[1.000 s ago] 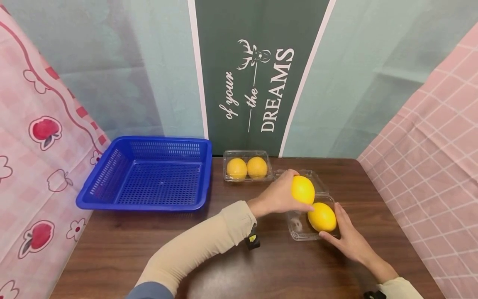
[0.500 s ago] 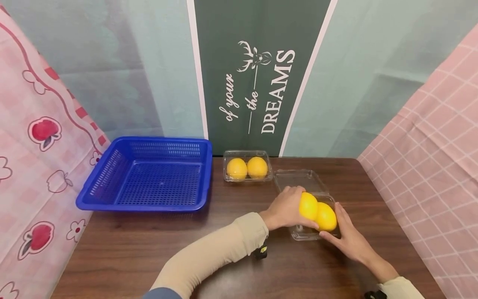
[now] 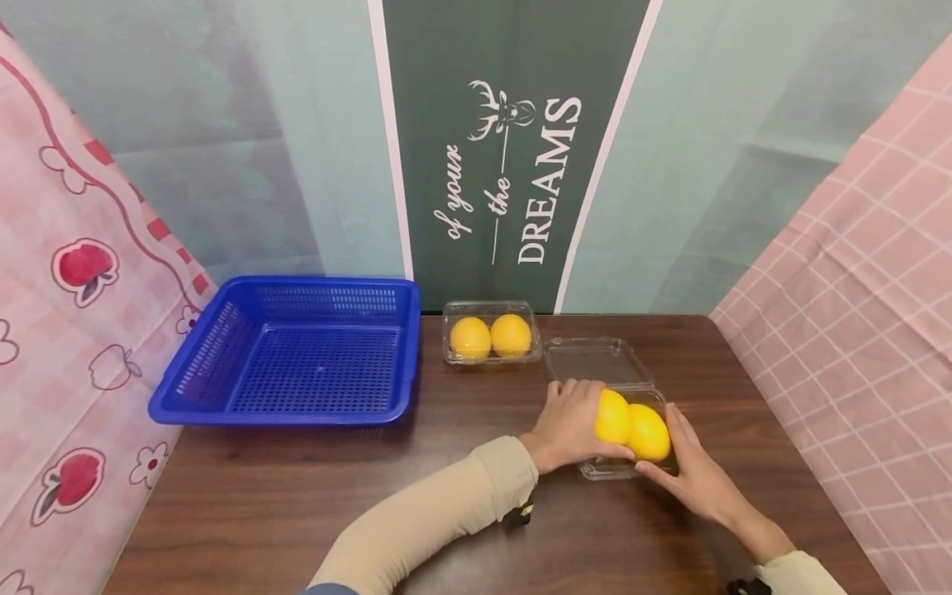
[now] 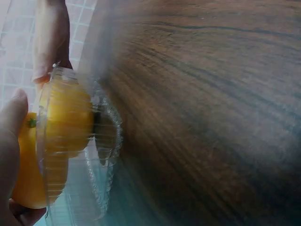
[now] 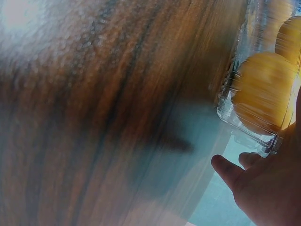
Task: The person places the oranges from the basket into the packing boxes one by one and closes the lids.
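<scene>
Lowered since a second ago, your left hand [image 3: 568, 421] now curls round the orange [image 3: 612, 416], seating it in the clear box [image 3: 606, 471] beside its twin. Your right hand [image 3: 687, 471] braces the box's near corner. Judging by this, release next, then close the lid [image 3: 591, 360].

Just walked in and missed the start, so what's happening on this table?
A person's left hand grips a yellow lemon-like fruit in an open clear plastic clamshell box, beside a second yellow fruit. The right hand holds the box's near right corner. A shut clear box with two fruits and a blue plastic basket sit further back on the dark wooden table.
</scene>
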A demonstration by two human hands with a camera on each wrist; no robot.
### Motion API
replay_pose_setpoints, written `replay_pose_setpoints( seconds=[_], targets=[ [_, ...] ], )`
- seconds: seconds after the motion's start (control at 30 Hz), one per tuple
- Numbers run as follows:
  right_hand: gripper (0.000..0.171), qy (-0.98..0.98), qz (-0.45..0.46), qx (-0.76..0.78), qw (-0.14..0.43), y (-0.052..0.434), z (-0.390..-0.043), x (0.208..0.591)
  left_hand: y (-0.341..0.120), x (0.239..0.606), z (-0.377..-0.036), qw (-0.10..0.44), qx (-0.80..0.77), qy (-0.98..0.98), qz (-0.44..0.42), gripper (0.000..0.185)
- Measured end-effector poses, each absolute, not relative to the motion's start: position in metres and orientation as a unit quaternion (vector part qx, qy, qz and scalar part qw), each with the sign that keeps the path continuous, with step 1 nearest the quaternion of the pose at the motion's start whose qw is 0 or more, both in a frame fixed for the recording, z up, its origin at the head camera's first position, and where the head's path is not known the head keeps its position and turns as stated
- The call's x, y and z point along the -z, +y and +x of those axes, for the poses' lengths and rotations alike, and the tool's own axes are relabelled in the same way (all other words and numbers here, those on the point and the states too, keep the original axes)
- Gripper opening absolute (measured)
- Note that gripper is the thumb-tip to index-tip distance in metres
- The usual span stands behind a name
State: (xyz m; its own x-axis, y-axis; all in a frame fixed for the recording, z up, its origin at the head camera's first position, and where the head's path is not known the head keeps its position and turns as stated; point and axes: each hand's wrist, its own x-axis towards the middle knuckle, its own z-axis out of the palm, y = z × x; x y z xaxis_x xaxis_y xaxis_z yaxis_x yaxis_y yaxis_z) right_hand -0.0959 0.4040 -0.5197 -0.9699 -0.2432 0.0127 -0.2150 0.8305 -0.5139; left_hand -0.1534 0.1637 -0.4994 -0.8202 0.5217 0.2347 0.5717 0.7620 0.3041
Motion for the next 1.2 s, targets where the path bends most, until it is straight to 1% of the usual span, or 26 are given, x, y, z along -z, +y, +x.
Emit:
replay_pose_setpoints(
  seconds=[0.4, 0.73, 1.2],
  targets=[
    [0.11, 0.955, -0.118, 0.27, 0.034, 0.404, -0.094, 0.52, 0.16, 0.507, -0.146, 0.109, 0.152, -0.935, -0.303, 0.097],
    [0.109, 0.954, -0.124, 0.271, 0.025, 0.404, -0.094, 0.52, 0.162, 0.512, -0.145, 0.149, 0.108, -0.94, -0.288, 0.1],
    [0.11, 0.955, -0.121, 0.268, 0.027, 0.405, -0.095, 0.52, 0.164, 0.508, -0.145, 0.116, 0.058, -0.951, -0.28, 0.103]
  ],
)
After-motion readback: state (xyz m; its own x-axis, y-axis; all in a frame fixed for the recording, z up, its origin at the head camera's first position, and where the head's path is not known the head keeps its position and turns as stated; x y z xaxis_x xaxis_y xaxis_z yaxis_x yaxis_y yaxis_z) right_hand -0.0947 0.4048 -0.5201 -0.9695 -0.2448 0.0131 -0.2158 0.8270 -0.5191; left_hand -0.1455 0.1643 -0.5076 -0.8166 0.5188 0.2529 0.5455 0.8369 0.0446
